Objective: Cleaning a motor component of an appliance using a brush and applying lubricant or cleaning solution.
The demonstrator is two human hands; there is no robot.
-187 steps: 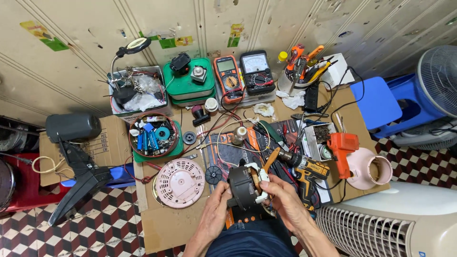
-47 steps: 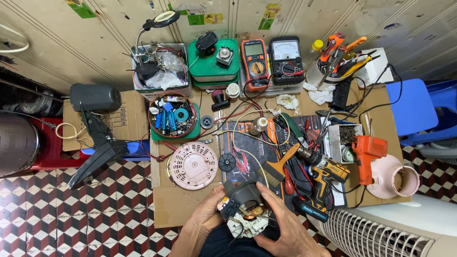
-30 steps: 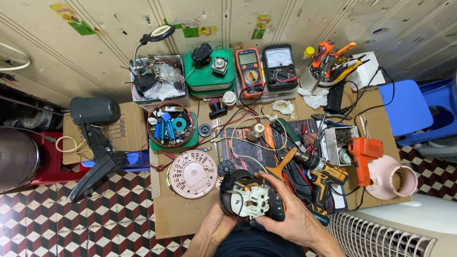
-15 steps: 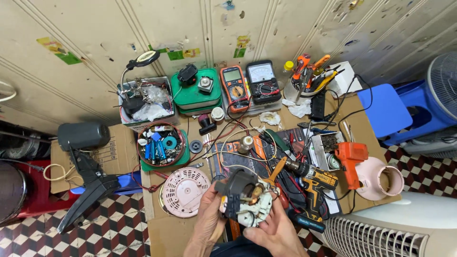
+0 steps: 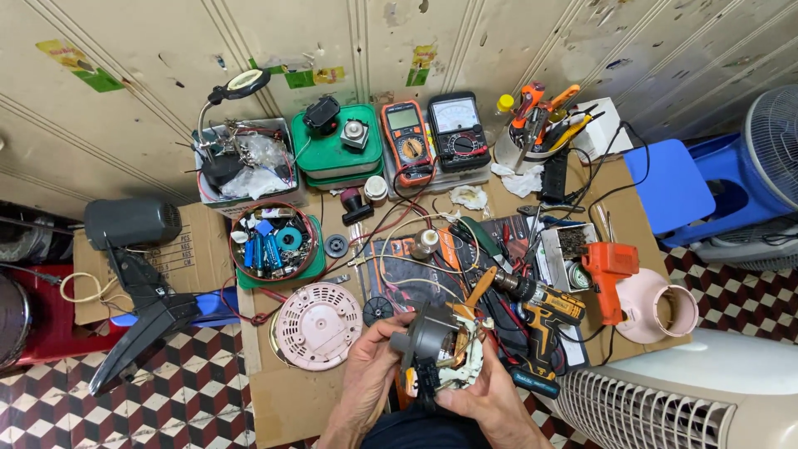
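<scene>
Cardboard sheeting (image 5: 291, 399) is covering a low bench set against a scuffed cream wall, over a checkered tile floor. At far left, a grey fan stand (image 5: 133, 266) is leaning beside the bench. A pink round fan cover (image 5: 318, 324) is lying just left of the hands. The left hand (image 5: 371, 374) is wrapping around the dark end of a small fan motor (image 5: 436, 353), held above the bench's near edge. The right hand (image 5: 490, 399) is gripping its white housing from below. A yellow cordless drill (image 5: 544, 320) is lying just beside it, with an orange glue gun (image 5: 609, 270) further right.
</scene>
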